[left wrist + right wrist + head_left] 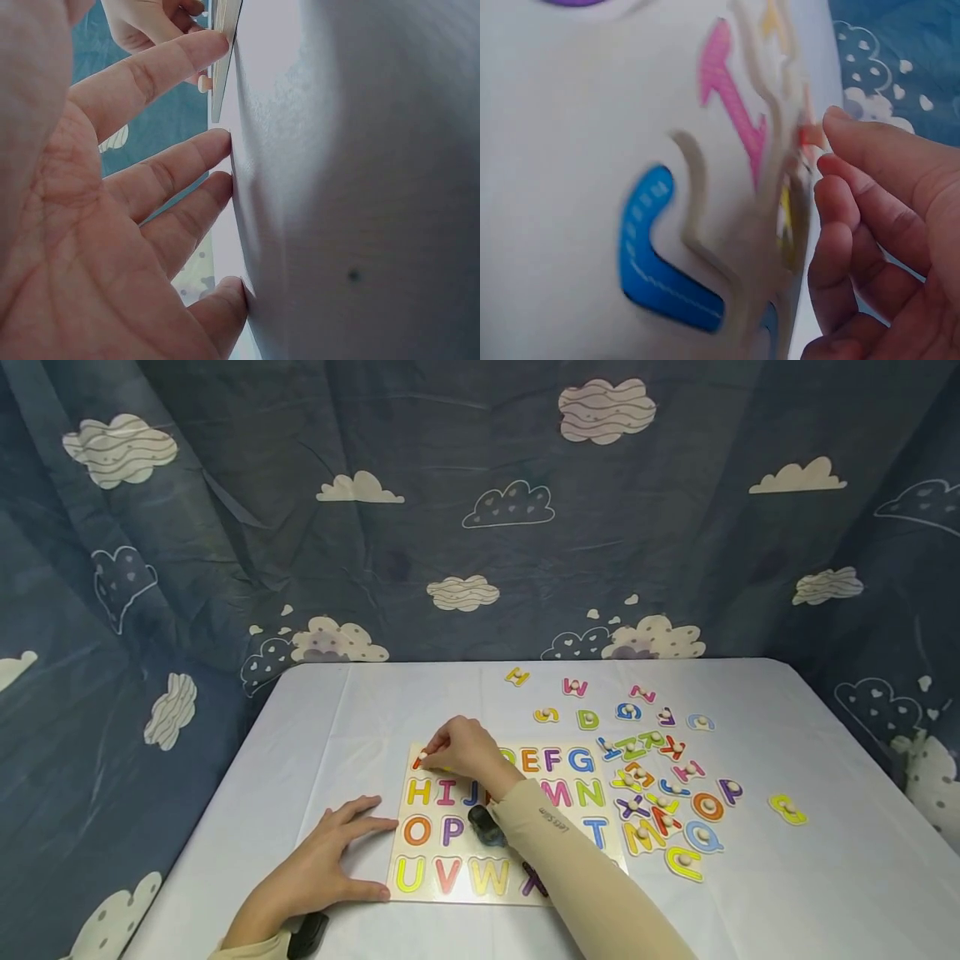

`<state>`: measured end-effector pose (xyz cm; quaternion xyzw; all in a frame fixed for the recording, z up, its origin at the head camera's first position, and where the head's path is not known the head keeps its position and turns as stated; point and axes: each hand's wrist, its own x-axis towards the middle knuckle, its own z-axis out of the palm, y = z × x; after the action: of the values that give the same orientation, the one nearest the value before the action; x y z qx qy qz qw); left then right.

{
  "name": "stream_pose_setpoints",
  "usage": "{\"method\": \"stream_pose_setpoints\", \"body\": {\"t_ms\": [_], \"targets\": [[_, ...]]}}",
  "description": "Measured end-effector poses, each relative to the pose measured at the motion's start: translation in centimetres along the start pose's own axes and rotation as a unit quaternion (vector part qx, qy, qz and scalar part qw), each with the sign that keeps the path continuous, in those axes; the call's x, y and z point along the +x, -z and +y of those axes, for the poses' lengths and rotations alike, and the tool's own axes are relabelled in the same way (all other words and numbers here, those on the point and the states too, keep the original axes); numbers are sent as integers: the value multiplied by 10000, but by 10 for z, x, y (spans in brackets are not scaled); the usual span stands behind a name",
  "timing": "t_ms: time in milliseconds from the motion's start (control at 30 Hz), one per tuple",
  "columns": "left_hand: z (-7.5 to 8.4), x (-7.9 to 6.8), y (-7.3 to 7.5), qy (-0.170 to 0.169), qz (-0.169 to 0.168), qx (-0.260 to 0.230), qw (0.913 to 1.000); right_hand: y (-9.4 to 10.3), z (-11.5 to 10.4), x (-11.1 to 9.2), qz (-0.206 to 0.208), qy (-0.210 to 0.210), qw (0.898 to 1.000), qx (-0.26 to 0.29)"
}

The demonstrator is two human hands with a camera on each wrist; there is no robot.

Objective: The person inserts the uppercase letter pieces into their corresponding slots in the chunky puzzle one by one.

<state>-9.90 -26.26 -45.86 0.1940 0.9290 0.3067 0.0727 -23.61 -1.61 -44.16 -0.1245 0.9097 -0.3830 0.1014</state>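
A wooden alphabet puzzle board [506,827] lies on the table, printed with coloured letters. At its top left corner, my right hand [467,750] pinches the small peg of a red letter A piece [418,761]. In the right wrist view that peg [811,136] shows at the tips of thumb and forefinger, partly blurred. My left hand [318,864] spreads its fingers on the cloth along the board's left side, with forefinger and thumb touching the edge. The left wrist view shows its fingertips [217,141] against the table surface. My right forearm hides part of the board.
Several loose letter pieces with pegs lie right of the board, including an orange O [707,807] and a blue Q [702,837]. Others are scattered behind it, such as a green D [588,719]. A yellow piece [787,809] lies farthest right. White cloth [810,893] covers the table.
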Motion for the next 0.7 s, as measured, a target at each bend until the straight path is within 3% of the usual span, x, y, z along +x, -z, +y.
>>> {"method": "stream_pose_setpoints", "body": {"t_ms": [500,700], "targets": [[0,-1,-2,17,10,26,10000,39,12,-4,-30,-252,9993,257],[0,-1,-2,-67,50,52,10000,55,23,-8,71,-121,9995,269]]}}
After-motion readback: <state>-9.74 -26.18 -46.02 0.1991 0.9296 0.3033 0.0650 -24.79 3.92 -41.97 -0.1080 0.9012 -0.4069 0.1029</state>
